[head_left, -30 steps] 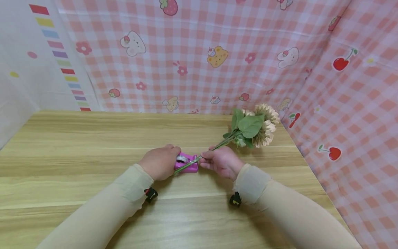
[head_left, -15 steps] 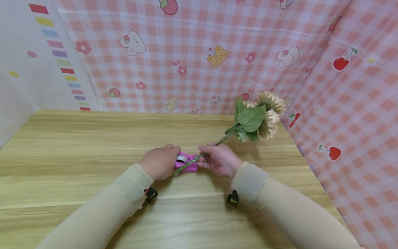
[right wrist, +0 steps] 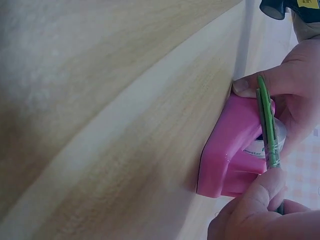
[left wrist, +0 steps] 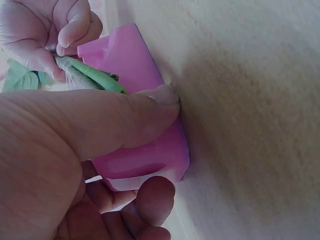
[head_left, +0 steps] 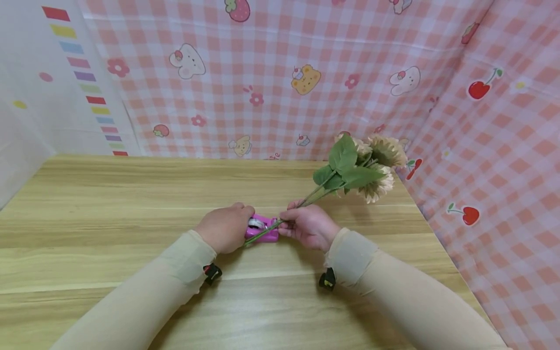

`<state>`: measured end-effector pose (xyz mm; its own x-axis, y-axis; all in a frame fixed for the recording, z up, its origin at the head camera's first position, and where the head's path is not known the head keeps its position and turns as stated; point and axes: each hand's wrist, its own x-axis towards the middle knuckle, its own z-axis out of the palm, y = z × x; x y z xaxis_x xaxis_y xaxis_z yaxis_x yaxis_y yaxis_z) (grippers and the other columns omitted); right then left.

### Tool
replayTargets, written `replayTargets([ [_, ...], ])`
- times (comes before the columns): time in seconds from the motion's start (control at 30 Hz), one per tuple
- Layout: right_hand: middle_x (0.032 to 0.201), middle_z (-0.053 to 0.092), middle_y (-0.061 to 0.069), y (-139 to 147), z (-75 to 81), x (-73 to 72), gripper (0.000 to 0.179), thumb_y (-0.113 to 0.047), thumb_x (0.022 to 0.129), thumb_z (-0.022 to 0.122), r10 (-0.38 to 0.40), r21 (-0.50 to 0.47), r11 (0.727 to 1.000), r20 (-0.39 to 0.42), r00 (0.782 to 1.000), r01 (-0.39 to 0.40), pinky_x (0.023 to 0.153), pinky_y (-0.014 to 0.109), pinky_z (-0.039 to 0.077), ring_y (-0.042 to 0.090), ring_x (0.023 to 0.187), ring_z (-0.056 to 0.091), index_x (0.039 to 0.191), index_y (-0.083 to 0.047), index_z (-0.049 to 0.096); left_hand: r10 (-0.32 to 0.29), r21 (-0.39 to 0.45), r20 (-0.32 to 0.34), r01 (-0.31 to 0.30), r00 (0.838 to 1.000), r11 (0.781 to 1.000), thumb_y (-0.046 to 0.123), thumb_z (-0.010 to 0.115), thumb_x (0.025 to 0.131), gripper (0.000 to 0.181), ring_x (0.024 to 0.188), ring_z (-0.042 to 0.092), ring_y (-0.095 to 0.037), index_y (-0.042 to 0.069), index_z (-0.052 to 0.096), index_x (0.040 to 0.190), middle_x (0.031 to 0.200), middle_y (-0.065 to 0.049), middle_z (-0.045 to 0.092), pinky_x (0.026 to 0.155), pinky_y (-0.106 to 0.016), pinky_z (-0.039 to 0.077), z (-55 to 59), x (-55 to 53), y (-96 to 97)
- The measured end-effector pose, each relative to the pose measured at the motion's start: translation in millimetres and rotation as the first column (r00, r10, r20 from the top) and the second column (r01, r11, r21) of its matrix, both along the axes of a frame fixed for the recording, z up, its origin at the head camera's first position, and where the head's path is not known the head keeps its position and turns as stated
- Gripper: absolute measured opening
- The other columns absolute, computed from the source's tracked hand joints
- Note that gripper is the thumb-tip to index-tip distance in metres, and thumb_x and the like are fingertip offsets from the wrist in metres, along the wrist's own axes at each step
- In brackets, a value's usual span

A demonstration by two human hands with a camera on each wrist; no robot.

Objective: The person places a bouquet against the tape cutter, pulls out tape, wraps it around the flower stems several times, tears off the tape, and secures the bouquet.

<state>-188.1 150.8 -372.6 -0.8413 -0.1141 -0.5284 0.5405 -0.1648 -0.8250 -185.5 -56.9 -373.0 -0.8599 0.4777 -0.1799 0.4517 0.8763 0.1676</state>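
Observation:
My left hand [head_left: 225, 228] grips the left end of a pink tape dispenser [head_left: 269, 237] standing on the table. In the left wrist view its thumb lies along the dispenser's side, with fingers curled at the near end. A roll of tape [right wrist: 256, 148] sits in the dispenser. My right hand [head_left: 311, 227] pinches the green stems [head_left: 312, 195] of a few artificial flowers [head_left: 385, 151] with pale pink heads and green leaves [head_left: 343, 153]. The stem ends cross slantwise over the dispenser. Clear film, seemingly tape, wraps the stems [right wrist: 270, 130] near the right fingers.
A wood-grain table [head_left: 131, 194] lies under both hands. Pink checked cloth [head_left: 262, 58] hangs behind it, and more of it [head_left: 516, 160] stands along the right edge, close to the flower heads. A pale wall covering [head_left: 26, 121] borders the left.
The flowers rise slightly, then turn about their stems, so the leaves and heads lie differently. My right thumb lifts and comes back onto the stems. The left hand and dispenser stay in place.

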Motion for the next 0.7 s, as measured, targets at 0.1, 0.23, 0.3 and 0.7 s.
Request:
replayTargets([
  [0.1,0.083,0.060,0.008,0,1.1,0.2,0.016,0.006,0.102,0.055,0.004,-0.012,1.000,-0.003,1.000,-0.004,0.067,0.025,0.061,0.016,0.069,0.063,0.102,-0.007,0.046,0.002,-0.002,0.000,-0.002,1.000,1.000,0.009,0.071,0.095,0.046,0.091,0.064,-0.021,0.008,0.060,0.139,0.124,-0.011,0.066,0.086,-0.044,0.061,0.6,0.5,-0.1],
  [0.23,0.084,0.062,0.009,3,2.1,0.0,0.020,0.009,0.100,0.055,0.005,-0.032,0.999,-0.007,1.000,-0.005,0.068,0.025,0.061,0.016,0.070,0.066,0.104,-0.008,0.044,0.003,-0.001,0.001,-0.003,1.000,1.000,0.010,0.071,0.096,0.046,0.093,0.066,-0.022,0.008,0.059,0.140,0.126,-0.011,0.066,0.089,-0.046,0.062,1.7,1.3,0.3],
  [0.3,0.084,0.064,0.010,5,1.0,-0.5,0.023,0.010,0.100,0.055,0.000,-0.040,0.999,-0.005,1.000,0.000,0.069,0.025,0.062,0.017,0.070,0.067,0.106,-0.008,0.043,0.003,-0.001,0.002,-0.003,1.000,1.000,0.011,0.071,0.096,0.047,0.094,0.066,-0.022,0.008,0.059,0.141,0.127,-0.012,0.066,0.090,-0.046,0.062,1.9,1.4,0.6],
  [0.7,0.086,0.070,0.007,15,-9.8,-4.4,0.016,0.008,0.102,0.055,0.024,-0.047,0.999,-0.004,1.000,-0.024,0.077,0.026,0.064,0.015,0.074,0.070,0.106,-0.005,0.047,0.002,-0.014,0.006,-0.002,1.000,1.000,0.012,0.072,0.096,0.048,0.093,0.064,-0.021,0.007,0.059,0.142,0.126,-0.011,0.066,0.090,-0.045,0.062,1.0,1.0,0.7],
])
